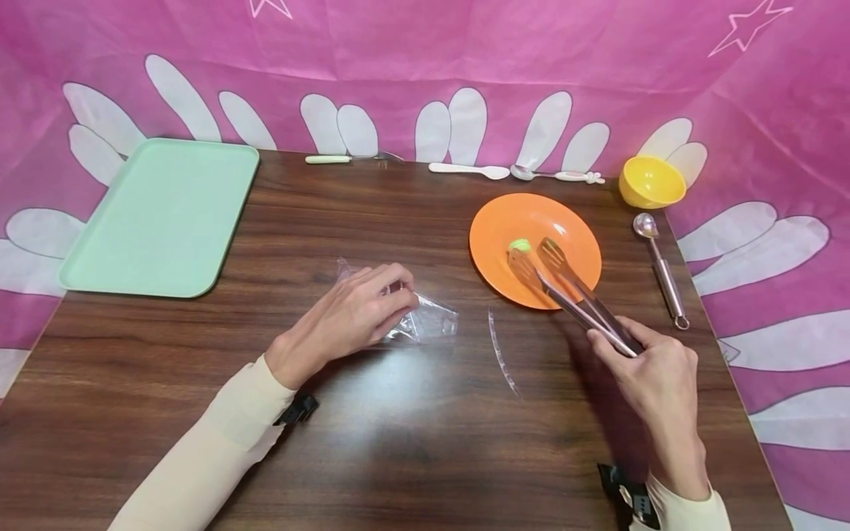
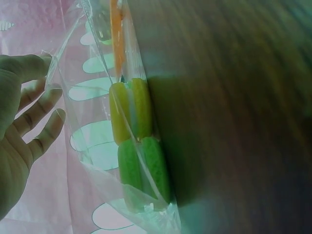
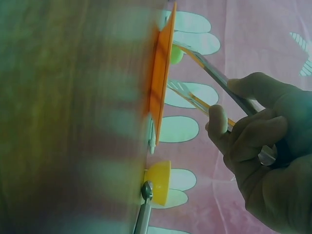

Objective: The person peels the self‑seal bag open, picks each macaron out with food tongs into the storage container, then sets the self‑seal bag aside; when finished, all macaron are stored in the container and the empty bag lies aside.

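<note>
My left hand [image 1: 355,313] pinches a clear plastic bag [image 1: 434,321] above the wood table. In the left wrist view a yellow macaron [image 2: 130,111] and a green macaron [image 2: 144,170] show inside the bag; in the head view the hand hides them. My right hand [image 1: 657,376] grips metal tongs [image 1: 591,316] with slotted tips, thumb on one arm and fingers on the other. The tips stand apart over an orange plate [image 1: 485,269]. Beside the left tip, a light green macaron [image 1: 520,244] lies on the plate; the tongs hold nothing.
A thin clear plastic strip [image 1: 501,354] lies between bag and plate. A mint tray [image 1: 166,214] occupies the back left. Along the back edge are a fork [image 1: 328,158], a white spoon [image 1: 468,170] and another spoon [image 1: 558,175]. A yellow bowl [image 1: 651,184] and ice-cream scoop [image 1: 664,276] are at right.
</note>
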A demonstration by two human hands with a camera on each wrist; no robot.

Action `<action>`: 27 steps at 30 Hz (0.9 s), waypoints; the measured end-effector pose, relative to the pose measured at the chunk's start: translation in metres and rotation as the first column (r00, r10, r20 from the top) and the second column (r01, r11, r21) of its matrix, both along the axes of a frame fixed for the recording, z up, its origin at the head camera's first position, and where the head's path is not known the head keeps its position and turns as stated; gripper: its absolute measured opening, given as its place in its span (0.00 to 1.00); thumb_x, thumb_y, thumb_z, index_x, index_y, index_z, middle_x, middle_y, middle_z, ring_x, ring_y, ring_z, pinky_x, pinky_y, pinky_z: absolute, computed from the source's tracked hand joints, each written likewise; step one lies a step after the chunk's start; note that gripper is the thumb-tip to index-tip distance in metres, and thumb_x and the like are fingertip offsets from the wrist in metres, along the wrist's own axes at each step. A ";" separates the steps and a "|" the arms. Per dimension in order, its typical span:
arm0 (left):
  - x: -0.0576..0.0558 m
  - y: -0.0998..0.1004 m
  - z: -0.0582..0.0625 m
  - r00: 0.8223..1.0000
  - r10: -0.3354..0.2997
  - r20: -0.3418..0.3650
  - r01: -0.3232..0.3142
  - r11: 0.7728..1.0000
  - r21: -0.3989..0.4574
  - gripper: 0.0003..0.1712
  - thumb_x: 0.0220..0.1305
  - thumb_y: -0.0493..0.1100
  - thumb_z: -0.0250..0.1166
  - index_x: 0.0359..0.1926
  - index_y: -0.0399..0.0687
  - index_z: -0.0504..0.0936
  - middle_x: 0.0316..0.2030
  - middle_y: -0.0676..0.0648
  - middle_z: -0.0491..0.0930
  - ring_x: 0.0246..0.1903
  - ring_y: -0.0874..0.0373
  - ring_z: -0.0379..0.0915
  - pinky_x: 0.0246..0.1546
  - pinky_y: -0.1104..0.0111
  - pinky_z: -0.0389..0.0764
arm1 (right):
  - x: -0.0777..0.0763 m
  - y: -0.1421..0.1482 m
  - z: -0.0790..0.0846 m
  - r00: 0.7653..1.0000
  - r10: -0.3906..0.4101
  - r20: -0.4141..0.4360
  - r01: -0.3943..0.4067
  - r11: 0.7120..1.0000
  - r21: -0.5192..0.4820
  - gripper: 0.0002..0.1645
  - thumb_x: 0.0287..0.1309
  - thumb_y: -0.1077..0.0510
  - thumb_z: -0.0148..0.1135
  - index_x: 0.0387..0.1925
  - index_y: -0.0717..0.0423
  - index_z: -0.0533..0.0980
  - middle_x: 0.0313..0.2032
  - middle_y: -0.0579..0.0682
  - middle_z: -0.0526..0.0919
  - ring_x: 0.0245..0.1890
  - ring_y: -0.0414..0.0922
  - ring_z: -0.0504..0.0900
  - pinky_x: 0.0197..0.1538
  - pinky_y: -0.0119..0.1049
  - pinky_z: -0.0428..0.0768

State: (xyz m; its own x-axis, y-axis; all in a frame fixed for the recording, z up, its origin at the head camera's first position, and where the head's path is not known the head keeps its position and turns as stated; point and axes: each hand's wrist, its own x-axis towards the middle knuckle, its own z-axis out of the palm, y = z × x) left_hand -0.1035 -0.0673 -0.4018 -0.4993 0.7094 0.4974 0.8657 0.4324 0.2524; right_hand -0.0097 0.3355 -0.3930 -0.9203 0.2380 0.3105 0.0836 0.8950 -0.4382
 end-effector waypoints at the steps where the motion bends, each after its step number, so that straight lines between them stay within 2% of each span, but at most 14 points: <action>1: 0.000 0.000 0.000 1.000 0.001 -0.001 -0.001 1.000 0.000 0.04 0.75 0.40 0.69 0.44 0.46 0.89 0.47 0.49 0.82 0.42 0.55 0.81 0.46 0.61 0.85 | 0.001 0.000 0.000 1.000 -0.002 0.001 0.002 1.000 -0.003 0.21 0.51 0.52 0.82 0.46 0.56 0.91 0.27 0.62 0.90 0.22 0.63 0.81 0.28 0.28 0.62; 7: 0.000 -0.001 0.001 1.000 -0.002 -0.009 0.002 1.000 0.009 0.03 0.74 0.40 0.69 0.44 0.46 0.88 0.47 0.48 0.82 0.42 0.55 0.81 0.45 0.61 0.85 | 0.008 -0.001 0.006 1.000 -0.014 0.002 0.014 1.000 -0.015 0.22 0.50 0.52 0.82 0.46 0.56 0.91 0.28 0.64 0.90 0.21 0.61 0.81 0.28 0.27 0.63; 11: 0.000 -0.001 0.001 1.000 -0.002 -0.001 0.002 1.000 0.009 0.04 0.75 0.39 0.69 0.44 0.46 0.88 0.47 0.48 0.82 0.42 0.55 0.81 0.46 0.61 0.85 | 0.015 -0.004 0.017 1.000 -0.010 0.029 0.011 0.999 -0.034 0.22 0.49 0.52 0.83 0.47 0.54 0.91 0.30 0.62 0.92 0.20 0.39 0.77 0.29 0.25 0.65; 14: 0.000 -0.001 0.001 1.000 -0.002 -0.003 0.002 1.000 0.009 0.04 0.75 0.40 0.69 0.44 0.46 0.88 0.47 0.48 0.82 0.42 0.55 0.81 0.46 0.61 0.85 | 0.022 -0.006 0.026 0.998 0.038 0.043 -0.036 0.998 -0.061 0.21 0.49 0.53 0.84 0.47 0.53 0.91 0.30 0.59 0.92 0.22 0.26 0.70 0.30 0.23 0.67; 15: 0.000 -0.001 0.001 1.000 -0.001 -0.005 0.002 1.000 0.009 0.04 0.75 0.40 0.68 0.44 0.46 0.88 0.47 0.48 0.82 0.42 0.54 0.81 0.46 0.60 0.85 | 0.024 -0.007 0.029 0.997 0.060 0.050 -0.056 0.995 -0.078 0.21 0.49 0.54 0.84 0.47 0.52 0.92 0.29 0.55 0.92 0.22 0.25 0.69 0.30 0.23 0.68; 18: -0.001 -0.001 0.001 1.000 -0.003 -0.015 0.003 1.000 0.013 0.03 0.74 0.40 0.69 0.44 0.46 0.88 0.46 0.48 0.82 0.41 0.54 0.81 0.46 0.60 0.85 | 0.032 -0.008 0.035 0.987 0.138 0.078 -0.128 0.984 -0.122 0.21 0.49 0.56 0.85 0.47 0.51 0.92 0.27 0.31 0.90 0.23 0.26 0.70 0.29 0.23 0.69; 21: -0.001 -0.001 0.002 1.000 -0.005 -0.029 0.006 1.000 0.020 0.03 0.73 0.39 0.70 0.43 0.45 0.88 0.46 0.48 0.82 0.41 0.54 0.81 0.46 0.61 0.85 | 0.039 -0.008 0.038 0.968 0.220 0.123 -0.198 0.965 -0.173 0.21 0.50 0.57 0.85 0.48 0.50 0.92 0.29 0.14 0.82 0.24 0.28 0.72 0.28 0.23 0.69; 22: -0.001 -0.001 0.002 0.999 -0.006 -0.033 0.007 1.000 0.023 0.03 0.73 0.39 0.70 0.43 0.45 0.88 0.46 0.48 0.82 0.41 0.54 0.81 0.46 0.61 0.85 | 0.040 -0.009 0.039 0.957 0.256 0.136 -0.229 0.955 -0.189 0.21 0.50 0.58 0.85 0.48 0.51 0.91 0.31 0.13 0.82 0.25 0.28 0.73 0.28 0.22 0.70; 27: -0.001 -0.001 0.002 0.999 -0.004 -0.035 0.005 1.000 0.023 0.03 0.74 0.39 0.70 0.43 0.45 0.88 0.46 0.48 0.82 0.40 0.54 0.81 0.45 0.61 0.85 | 0.043 -0.010 0.037 0.886 0.416 0.204 -0.358 0.894 -0.269 0.18 0.54 0.62 0.83 0.48 0.49 0.91 0.38 0.26 0.90 0.33 0.27 0.82 0.36 0.17 0.77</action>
